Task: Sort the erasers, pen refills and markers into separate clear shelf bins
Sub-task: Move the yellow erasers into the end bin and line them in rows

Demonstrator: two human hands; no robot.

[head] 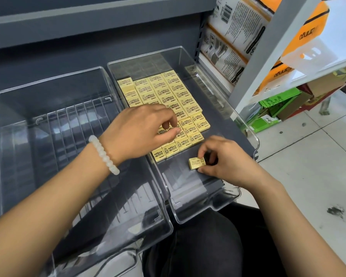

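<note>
Several yellow wrapped erasers (168,90) lie in neat rows inside the right clear shelf bin (214,90). My left hand (142,130) reaches over the rows, its thumb and fingers pinching at an eraser (165,131) in the middle of the stack. My right hand (226,160) holds a single eraser (196,163) between thumb and fingertips, low over the bare front part of the same bin. No pen refills or markers are in view.
A second clear bin (48,124) with ribbed floor stands to the left on the grey shelf (88,21). Packs of paper goods (238,33) and a white shelf upright (268,50) stand at the right. Tiled floor (308,156) lies beyond.
</note>
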